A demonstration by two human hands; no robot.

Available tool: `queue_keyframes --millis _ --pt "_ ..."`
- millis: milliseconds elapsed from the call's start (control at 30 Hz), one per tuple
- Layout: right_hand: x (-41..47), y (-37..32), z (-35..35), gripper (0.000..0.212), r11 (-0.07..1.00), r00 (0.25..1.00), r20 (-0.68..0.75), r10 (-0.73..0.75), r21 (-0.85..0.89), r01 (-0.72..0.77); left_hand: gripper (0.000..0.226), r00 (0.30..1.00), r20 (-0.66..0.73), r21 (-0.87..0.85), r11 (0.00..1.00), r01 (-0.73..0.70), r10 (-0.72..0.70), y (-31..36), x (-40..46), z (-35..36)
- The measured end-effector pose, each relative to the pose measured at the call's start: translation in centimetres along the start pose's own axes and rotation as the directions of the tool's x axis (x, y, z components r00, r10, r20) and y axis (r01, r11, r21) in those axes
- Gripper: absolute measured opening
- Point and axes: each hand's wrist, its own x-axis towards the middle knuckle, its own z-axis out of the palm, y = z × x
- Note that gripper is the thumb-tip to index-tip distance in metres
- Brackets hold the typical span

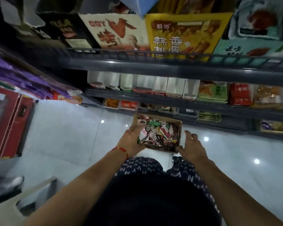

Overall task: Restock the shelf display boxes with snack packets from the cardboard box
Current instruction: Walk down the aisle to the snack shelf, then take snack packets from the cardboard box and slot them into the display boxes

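The cardboard box (157, 132) is open-topped, its snack packets (155, 132) reachable from above. Bare tiled floor (69, 136) flanks it; the dark shelf rail (153, 67) overhangs behind.

Dim aisle, soft and warped on my feed.
I see ceiling-light glare spots on the floor (235, 152); edges smear and bend.

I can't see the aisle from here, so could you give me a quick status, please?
Left hand and right hand open at cardboard box sides. Snack packets fill it. Nothing between.
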Motion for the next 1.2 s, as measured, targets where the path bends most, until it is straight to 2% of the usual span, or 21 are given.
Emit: queue_keyframes --millis 200,267,367,500,633,733,800,867,933,1000,1100,1200 --pt "0.5 -2.5 3.6 0.073 0.973 0.977 -0.120 0.174 0.173 -0.152 0.091 0.962 0.236 0.123 0.978 -0.168 0.135 -5.4 4.2 -2.7" --pt "0.6 -2.4 4.4 0.070 0.967 0.972 -0.114 0.205 0.180 -0.183 0.088 0.954 0.266 0.196 0.960 -0.198 0.142 -6.6 5.2 -3.3" --pt "1.6 -1.2 5.6 0.064 0.967 0.977 -0.088 0.196 0.181 -0.178 0.085 0.963 0.250 0.211 0.966 -0.152 0.097 -7.9 6.5 -3.2" --pt "5.7 1.8 7.2 0.066 0.980 0.990 -0.002 0.141 0.145 -0.139 0.080 0.982 0.187 0.203 0.977 -0.062 0.024 -8.9 8.2 0.5" --pt "12.4 4.4 10.4 0.066 0.998 0.999 0.015 0.043 0.048 -0.044 0.057 0.985 0.170 0.187 0.982 -0.013 -0.019 -9.9 12.9 7.5" --pt "19.2 5.9 13.3 0.061 0.982 0.987 -0.028 -0.157 -0.113 0.153 0.059 0.987 0.157 0.196 0.979 -0.058 0.027 -12.4 18.6 13.7" --pt "24.0 6.6 15.4 0.059 0.896 0.926 -0.043 -0.374 -0.276 0.349 0.064 0.984 0.154 0.254 0.959 -0.126 0.089 -13.8 22.4 17.5" --pt "28.9 6.9 17.4 0.059 0.825 0.880 -0.012 -0.474 -0.355 0.440 0.067 0.966 0.133 0.332 0.909 -0.253 0.220 -15.4 26.0 20.8" --pt "32.9 6.8 18.7 0.083 0.778 0.859 0.042 -0.510 -0.403 0.482 0.066 0.921 0.142 0.382 0.838 -0.390 0.363 -17.5 29.2 23.6" --pt "35.2 7.5 19.9 0.097 0.755 0.840 0.043 -0.541 -0.416 0.507 0.066 0.903 0.148 0.387 0.817 -0.428 0.403 -19.1 31.5 25.4" --pt "35.9 9.0 21.2 0.082 0.751 0.833 0.060 -0.550 -0.399 0.525 0.071 0.919 0.129 0.403 0.827 -0.393 0.373 -18.9 32.8 26.0" --pt "34.2 8.1 21.8 0.073 0.799 0.890 0.121 -0.439 -0.400 0.449 0.076 0.915 0.254 0.493 0.773 -0.400 0.312 -17.8 32.4 25.6"
